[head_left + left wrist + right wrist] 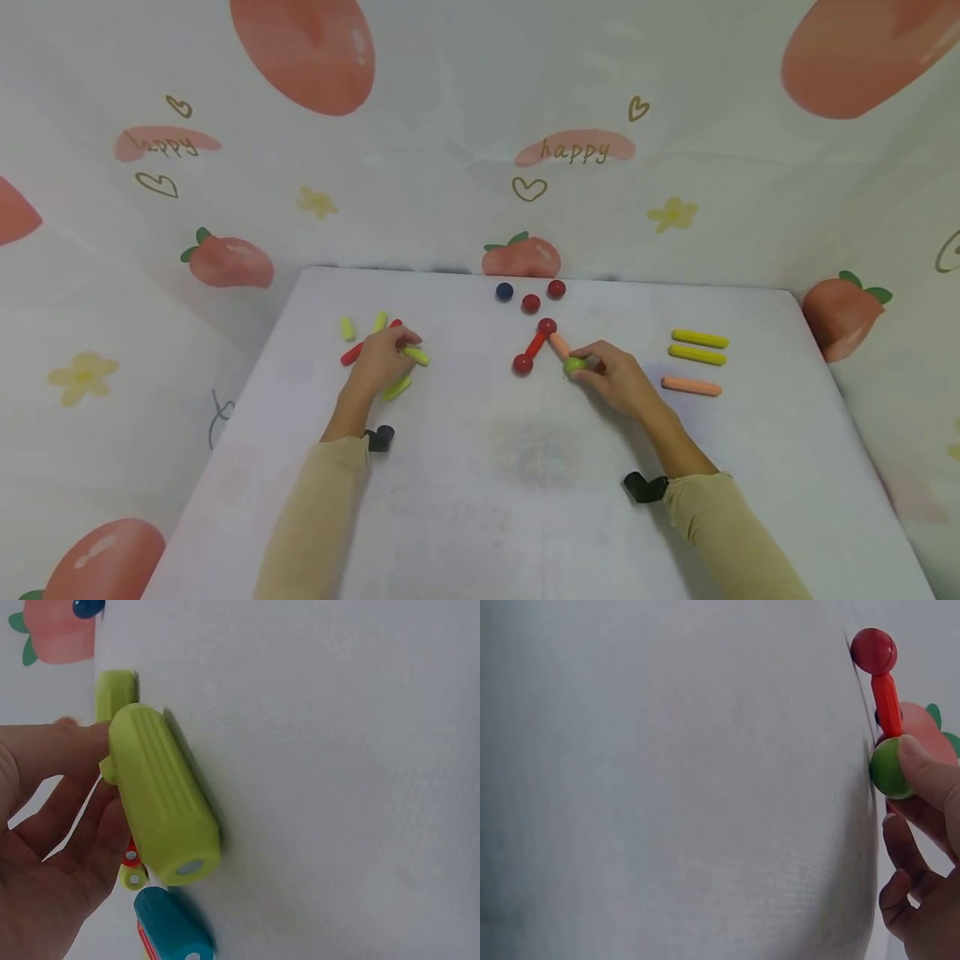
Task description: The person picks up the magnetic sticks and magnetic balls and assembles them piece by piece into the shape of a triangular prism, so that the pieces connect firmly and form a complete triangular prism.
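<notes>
My right hand [618, 379] pinches a green ball [574, 365] between thumb and fingers. A peach rod [560, 346] runs from that ball up to a red ball [547, 326], from which a red rod [536, 345] leads to a second red ball [522, 363], making a V shape on the table. In the right wrist view, the thumb presses on the green ball [889, 771] beside the red rod [886, 705]. At the left, my left hand [378, 358] pinches a yellow-green rod [163, 795] with a grey disc in its end; part of the grip is hidden behind the rod.
Around my left hand lie more yellow-green rods [347, 328], a red rod [351, 354] and a teal rod [172, 926]. A blue ball [505, 292] and two red balls [531, 303] sit near the back edge. Two yellow rods [699, 338] and a peach rod [692, 386] lie right.
</notes>
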`<state>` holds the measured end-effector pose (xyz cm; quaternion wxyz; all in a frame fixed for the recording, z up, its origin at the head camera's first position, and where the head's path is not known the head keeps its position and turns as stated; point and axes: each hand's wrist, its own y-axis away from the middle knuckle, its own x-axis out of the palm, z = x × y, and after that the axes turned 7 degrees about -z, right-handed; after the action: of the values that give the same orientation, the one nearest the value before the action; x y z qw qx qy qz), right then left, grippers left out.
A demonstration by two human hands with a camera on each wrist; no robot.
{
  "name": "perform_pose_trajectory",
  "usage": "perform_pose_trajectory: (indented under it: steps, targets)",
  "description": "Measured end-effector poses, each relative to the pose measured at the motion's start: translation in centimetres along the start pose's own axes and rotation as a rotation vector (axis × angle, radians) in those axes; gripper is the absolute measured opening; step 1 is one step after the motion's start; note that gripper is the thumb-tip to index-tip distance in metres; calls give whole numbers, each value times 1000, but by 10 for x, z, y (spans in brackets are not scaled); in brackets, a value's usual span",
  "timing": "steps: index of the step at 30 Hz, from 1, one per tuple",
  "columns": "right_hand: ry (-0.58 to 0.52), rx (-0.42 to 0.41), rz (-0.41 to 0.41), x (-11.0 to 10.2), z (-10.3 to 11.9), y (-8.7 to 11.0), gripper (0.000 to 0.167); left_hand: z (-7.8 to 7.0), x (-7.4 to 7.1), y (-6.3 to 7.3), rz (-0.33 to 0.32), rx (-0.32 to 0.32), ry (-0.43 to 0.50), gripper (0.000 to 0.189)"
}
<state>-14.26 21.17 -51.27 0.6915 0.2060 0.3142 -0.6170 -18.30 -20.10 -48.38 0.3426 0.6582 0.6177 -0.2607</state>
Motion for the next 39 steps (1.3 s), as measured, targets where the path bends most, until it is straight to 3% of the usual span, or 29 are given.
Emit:
perform_pose_trajectory:
  steps: [7,12,18,22,28,32,39]
  targets:
    - [-2,27,8,0,1,1,35,-8,6,-2,45,24,-32,25]
    - [17,59,10,0,0,2,35,-30,17,0,57,65,27,21]
    - [0,43,-10,0,0,4,35,-66,43,5,84,77,112,18]
    - [-4,33,-25,1,0,3,35,-88,65,6,81,122,172,18]
    - [-13,15,-27,5,1,1,37,-116,94,3,74,201,160,16]
    - [-23,10,-26,6,2,1,37,-125,110,-1,83,269,149,14]
    - [2,26,-21,5,-1,2,36,-130,126,-3,96,294,82,13]
